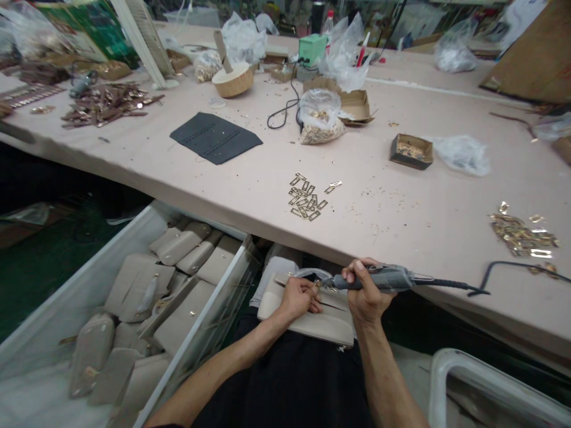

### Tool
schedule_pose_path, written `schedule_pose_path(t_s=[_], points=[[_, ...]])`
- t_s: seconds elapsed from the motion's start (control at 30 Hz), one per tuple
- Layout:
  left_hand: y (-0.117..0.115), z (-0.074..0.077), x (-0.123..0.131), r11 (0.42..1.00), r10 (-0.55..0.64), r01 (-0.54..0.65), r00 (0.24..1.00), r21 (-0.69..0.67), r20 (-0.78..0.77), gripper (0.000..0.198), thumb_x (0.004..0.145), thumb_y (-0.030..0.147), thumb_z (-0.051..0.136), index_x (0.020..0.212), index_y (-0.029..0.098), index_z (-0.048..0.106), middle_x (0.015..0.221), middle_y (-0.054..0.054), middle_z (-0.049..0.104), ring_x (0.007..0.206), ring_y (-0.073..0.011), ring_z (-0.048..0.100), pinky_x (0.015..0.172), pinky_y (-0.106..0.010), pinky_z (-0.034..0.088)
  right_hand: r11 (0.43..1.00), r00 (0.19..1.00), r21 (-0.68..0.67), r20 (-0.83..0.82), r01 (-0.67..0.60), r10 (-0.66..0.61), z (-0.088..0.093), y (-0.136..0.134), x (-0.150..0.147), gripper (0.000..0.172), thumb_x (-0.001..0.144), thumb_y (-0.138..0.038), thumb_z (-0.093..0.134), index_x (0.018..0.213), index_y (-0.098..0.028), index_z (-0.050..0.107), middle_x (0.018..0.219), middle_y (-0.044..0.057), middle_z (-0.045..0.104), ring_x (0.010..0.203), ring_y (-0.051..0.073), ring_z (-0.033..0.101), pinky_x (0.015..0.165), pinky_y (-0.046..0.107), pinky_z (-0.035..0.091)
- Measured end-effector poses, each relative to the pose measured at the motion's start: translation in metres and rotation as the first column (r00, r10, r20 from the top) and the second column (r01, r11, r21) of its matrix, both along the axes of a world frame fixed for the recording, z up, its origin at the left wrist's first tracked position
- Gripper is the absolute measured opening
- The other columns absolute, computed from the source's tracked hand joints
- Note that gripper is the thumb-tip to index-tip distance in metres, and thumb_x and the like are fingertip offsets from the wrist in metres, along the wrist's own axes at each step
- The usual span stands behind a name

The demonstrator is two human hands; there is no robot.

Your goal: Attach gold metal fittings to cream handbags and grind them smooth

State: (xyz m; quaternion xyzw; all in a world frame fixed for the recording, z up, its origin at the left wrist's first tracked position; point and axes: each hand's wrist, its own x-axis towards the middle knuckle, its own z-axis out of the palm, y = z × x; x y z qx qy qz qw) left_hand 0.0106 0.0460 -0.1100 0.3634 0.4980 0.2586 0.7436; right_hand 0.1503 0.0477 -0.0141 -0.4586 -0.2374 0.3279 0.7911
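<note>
Across my lap lies a beige handbag (307, 324) with a dark slit in its face. My right hand (368, 291) is wrapped round a grey electric screwdriver (383, 277), whose tip points left at the bag. Close to that tip, the fingers of my left hand (301, 297) pinch a small gold metal fitting (317, 284) against the bag. Its exact shape is partly covered by the fingers. A black cord (448, 286) runs from the screwdriver's rear towards the right.
A white bin (209, 297) of beige bags stands at my left. On the table (267, 196) lie gold rectangular frames (307, 199), a gold metal pile (524, 233), a small box (411, 151) of tiny parts and a dark sheet (216, 137). Another white bin (446, 362) is at lower right.
</note>
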Motion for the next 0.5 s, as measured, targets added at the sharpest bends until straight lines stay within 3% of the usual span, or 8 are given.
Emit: schedule_pose_path(t_s=[0.5], points=[[-0.0007, 0.0009, -0.0029, 1.0, -0.007, 0.007, 1.0, 0.0, 0.009, 0.047, 0.075, 0.056, 0.083, 0.078, 0.011, 0.07, 0.07, -0.011, 0.073, 0.051, -0.0216, 0.073, 0.045, -0.026, 0.057, 0.999, 0.99, -0.042, 0.142, -0.014, 0.02, -0.0105, -0.0021, -0.0095, 0.011, 0.086, -0.022, 0.079, 0.087, -0.019, 0.068, 0.064, -0.002, 0.059, 0.05, 0.013, 0.055, 0.053, 0.029, 0.047]])
